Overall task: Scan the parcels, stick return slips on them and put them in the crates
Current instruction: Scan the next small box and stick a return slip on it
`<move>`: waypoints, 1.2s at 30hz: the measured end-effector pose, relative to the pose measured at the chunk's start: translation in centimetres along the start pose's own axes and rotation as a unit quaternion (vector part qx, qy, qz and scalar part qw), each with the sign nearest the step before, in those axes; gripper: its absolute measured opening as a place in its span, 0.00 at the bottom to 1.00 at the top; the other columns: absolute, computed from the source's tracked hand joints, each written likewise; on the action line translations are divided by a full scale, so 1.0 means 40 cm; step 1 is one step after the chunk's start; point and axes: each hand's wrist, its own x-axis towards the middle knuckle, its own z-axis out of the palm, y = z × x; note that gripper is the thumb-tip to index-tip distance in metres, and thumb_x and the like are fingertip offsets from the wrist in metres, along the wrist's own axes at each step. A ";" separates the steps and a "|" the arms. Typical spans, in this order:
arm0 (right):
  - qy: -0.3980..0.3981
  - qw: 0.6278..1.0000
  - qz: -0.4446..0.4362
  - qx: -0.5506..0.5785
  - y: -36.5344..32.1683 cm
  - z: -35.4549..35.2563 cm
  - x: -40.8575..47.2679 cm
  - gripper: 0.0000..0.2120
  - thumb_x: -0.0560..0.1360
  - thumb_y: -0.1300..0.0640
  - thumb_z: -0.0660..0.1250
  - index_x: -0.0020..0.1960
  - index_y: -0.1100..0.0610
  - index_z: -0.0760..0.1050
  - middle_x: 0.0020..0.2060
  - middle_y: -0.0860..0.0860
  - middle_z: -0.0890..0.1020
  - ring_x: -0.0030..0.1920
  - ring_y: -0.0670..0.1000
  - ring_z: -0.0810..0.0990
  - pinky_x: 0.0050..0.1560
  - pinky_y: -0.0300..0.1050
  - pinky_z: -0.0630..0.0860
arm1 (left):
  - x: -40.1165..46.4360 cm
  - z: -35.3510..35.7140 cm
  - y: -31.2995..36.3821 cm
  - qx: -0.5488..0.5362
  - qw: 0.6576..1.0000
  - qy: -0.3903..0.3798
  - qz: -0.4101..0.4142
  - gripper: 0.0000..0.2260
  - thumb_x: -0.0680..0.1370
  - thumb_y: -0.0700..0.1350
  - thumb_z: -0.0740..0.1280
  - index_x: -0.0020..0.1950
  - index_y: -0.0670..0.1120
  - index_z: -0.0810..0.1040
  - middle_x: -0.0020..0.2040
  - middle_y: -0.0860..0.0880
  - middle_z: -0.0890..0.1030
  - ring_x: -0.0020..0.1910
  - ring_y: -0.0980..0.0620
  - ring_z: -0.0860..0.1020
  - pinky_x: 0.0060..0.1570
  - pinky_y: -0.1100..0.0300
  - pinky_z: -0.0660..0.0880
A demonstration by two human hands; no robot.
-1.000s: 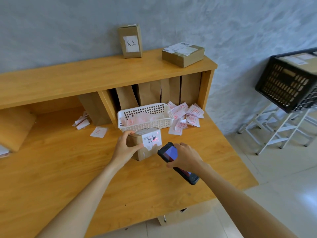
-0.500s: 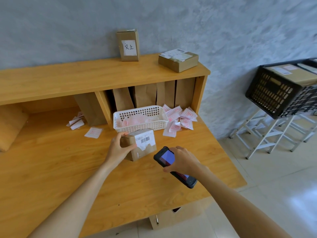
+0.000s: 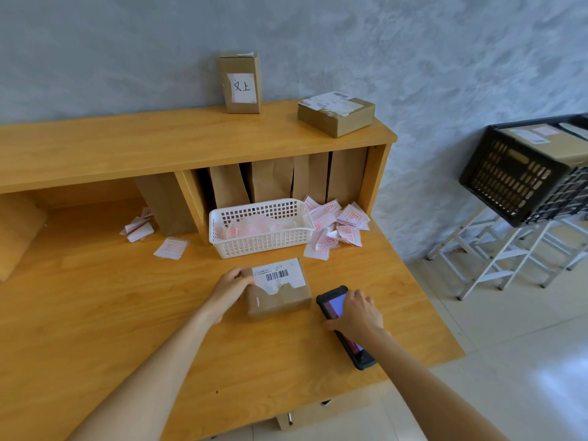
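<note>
Scanning step ending: left hand [image 3: 229,289] gripping barcoded parcel [image 3: 280,289], right hand [image 3: 358,310] clutching handheld scanner [image 3: 345,326]; next, likely fetching a return slip [image 3: 346,218].

The upright box [image 3: 240,83] on the shelf bears a handwritten label reading "又上".

Parcel [image 3: 278,291] lies flat on desk [image 3: 95,313], barcode label up, left hand [image 3: 230,289] gripping its left edge. Right hand [image 3: 358,310] holds scanner [image 3: 334,305] just right of parcel, low over the desk. White basket [image 3: 259,227] behind parcel, loose slips [image 3: 337,226] beside it.
</note>
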 end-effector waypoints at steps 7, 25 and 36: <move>0.018 1.000 0.022 -0.002 0.005 0.025 0.057 0.42 0.70 0.34 0.69 0.70 0.60 0.59 0.64 0.53 0.68 0.64 0.55 0.68 0.54 0.45 0.73 | 0.079 0.033 -0.002 0.063 0.998 -0.002 -0.003 0.12 0.79 0.53 0.61 0.45 0.44 0.75 0.44 0.49 0.76 0.44 0.51 0.73 0.44 0.56 0.66; 0.086 0.980 0.112 0.139 0.063 -0.097 0.348 0.13 0.80 0.56 0.59 0.60 0.61 0.74 0.56 0.56 0.78 0.53 0.55 0.77 0.43 0.47 0.76 | 0.223 0.182 0.120 0.380 0.909 -0.004 0.173 0.21 0.81 0.59 0.59 0.38 0.46 0.79 0.31 0.52 0.79 0.26 0.57 0.71 0.28 0.63 0.66; 0.133 0.963 0.127 0.199 0.079 -0.114 0.506 0.16 0.79 0.58 0.62 0.66 0.59 0.72 0.59 0.57 0.79 0.54 0.58 0.78 0.43 0.46 0.74 | 0.239 0.184 0.098 0.394 0.902 0.019 0.176 0.22 0.81 0.59 0.58 0.35 0.46 0.77 0.31 0.49 0.80 0.25 0.55 0.70 0.27 0.62 0.66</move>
